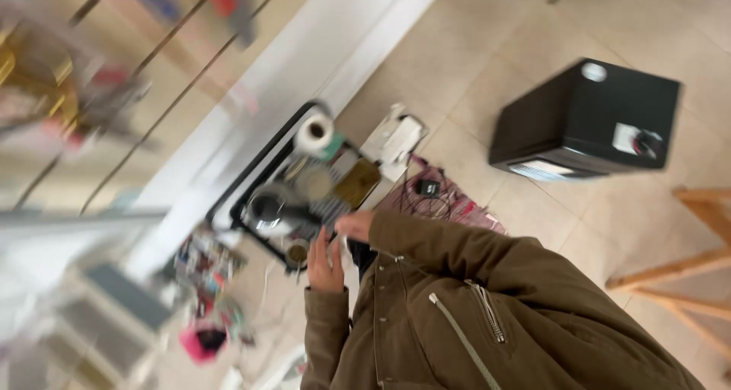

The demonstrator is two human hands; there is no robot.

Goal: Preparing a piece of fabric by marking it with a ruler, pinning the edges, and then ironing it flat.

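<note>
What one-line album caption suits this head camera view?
Brown-jacketed person's left hand and right hand over a cluttered black-rimmed tray, white paper roll beyond.

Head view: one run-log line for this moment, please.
left hand open near tray | right hand over tray, grip unclear | paper roll on tray | image blurred

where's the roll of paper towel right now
In the head view the white paper roll stands left of centre, at the far end of the black tray, beside the white wall base, up beyond the metal pot and both hands.
</note>
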